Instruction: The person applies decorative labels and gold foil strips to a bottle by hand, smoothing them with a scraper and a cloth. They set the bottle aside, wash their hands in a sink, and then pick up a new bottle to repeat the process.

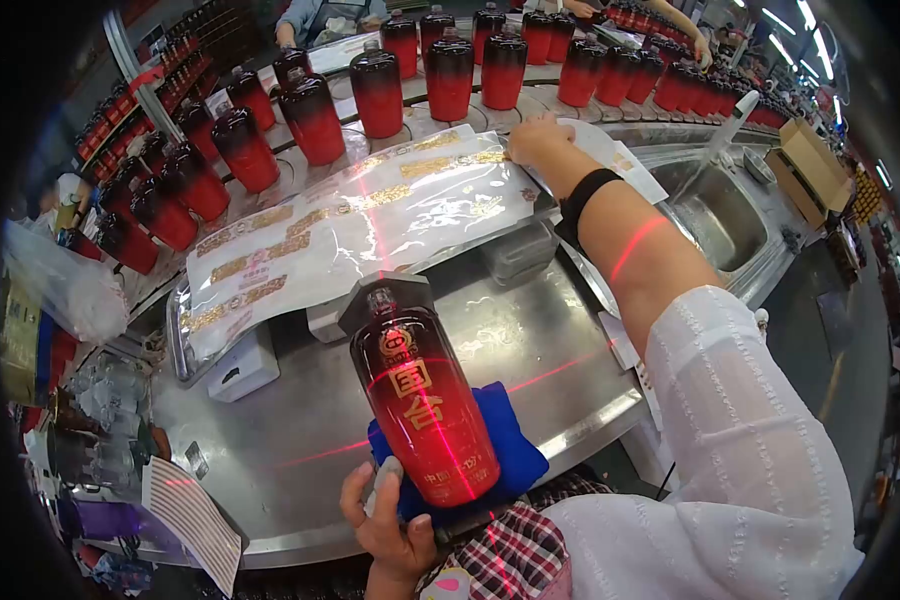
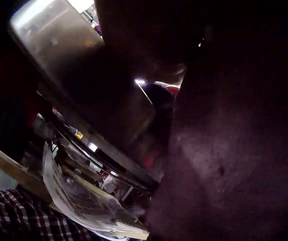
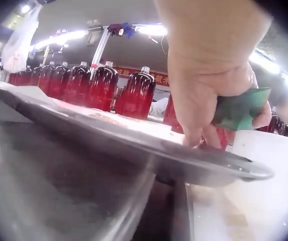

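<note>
One red bottle (image 1: 425,400), dark toward the neck, lying face up on a blue cloth (image 1: 515,440) at the near side of a metal table (image 1: 300,390), with its neck at a dark rest (image 1: 416,290). Looks like glass: stiff, smooth, likely slippery, and easily chipped by a knock. Probably heavy, though impossible to tell how full. Best to take hold low on the broad body with spread fingers and steady the shoulder; better not to lift by the narrow neck alone. Just beside its lower left side, the left hand (image 1: 385,522), with fingers apart and loosely bent; cannot tell whether touching the glass, as too dark in the left wrist view. Well apart, at the far right end of a tray (image 3: 109,139) of glossy sheets (image 1: 355,235), the right hand (image 1: 542,138), curled round a small green piece (image 3: 240,108), with fingertips down by the edge. In handling the sheets, expect a thin, limp, slick feel: take by a corner, gently, to avoid creasing. Pinch the green piece by its flat sides; looks light and fairly stiff
</note>
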`<state>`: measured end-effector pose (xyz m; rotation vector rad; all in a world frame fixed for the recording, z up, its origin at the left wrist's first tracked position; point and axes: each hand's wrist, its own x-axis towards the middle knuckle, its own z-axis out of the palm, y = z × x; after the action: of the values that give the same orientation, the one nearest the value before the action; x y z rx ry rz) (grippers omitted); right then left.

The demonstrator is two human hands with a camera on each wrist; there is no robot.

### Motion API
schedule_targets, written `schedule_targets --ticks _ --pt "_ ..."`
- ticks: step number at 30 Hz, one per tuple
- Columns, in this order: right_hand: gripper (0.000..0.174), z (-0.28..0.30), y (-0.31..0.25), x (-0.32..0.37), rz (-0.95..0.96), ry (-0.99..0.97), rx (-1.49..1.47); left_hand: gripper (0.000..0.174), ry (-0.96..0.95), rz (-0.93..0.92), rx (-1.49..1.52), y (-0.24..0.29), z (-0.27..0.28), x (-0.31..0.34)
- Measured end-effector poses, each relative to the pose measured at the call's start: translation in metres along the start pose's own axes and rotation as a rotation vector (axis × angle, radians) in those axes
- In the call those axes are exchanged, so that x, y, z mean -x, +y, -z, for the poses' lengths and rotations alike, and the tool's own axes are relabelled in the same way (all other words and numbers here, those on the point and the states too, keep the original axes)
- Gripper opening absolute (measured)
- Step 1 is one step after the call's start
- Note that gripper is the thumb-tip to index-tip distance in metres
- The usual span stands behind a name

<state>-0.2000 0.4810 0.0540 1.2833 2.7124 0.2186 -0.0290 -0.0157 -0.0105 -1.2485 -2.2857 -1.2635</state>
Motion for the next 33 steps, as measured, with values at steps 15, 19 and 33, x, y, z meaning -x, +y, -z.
schedule_targets --ticks 15,19,33 --pt "0.028 0.111 -0.010 0.135 0.698 0.319 -0.139 0.043 0.077 0.125 0.193 0.001 0.038 -0.040" --pt "0.018 0.153 -0.022 0.245 1.038 0.457 -0.291 0.047 0.142 0.087 0.353 -0.004 0.057 -0.105" --pt "0.017 0.086 0.040 0.340 1.395 0.388 -1.014 0.009 -0.462 0.336 0.762 0.035 0.080 -0.113"
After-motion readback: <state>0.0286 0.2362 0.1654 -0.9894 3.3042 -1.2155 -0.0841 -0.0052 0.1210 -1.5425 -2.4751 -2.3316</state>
